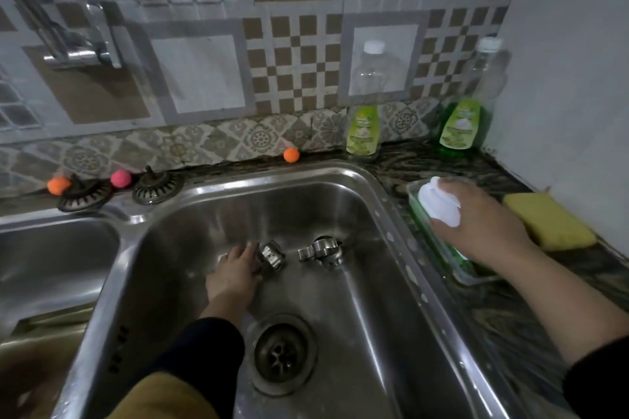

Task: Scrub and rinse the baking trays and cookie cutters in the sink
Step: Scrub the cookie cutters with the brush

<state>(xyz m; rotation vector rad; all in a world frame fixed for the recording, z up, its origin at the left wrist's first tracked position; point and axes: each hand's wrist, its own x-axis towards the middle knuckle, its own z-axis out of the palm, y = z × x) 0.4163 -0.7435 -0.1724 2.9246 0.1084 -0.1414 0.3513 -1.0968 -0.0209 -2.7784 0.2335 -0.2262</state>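
Nearest, the drain (281, 353) sits in the steel sink (367, 299). Beyond it, the left hand (235, 274) lies flat, fingers loosely spread, fingertips touching a round cookie cutter (271, 254); another cookie cutter (322, 251) lies just right. On the counter, the right hand (476, 218) grips a white sponge (439, 202) over a dish of green liquid (452, 257).

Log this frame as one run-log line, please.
left hand: reaching for cookie cutter in sink | right hand: gripping white sponge over soap dish | scrubbing: not started
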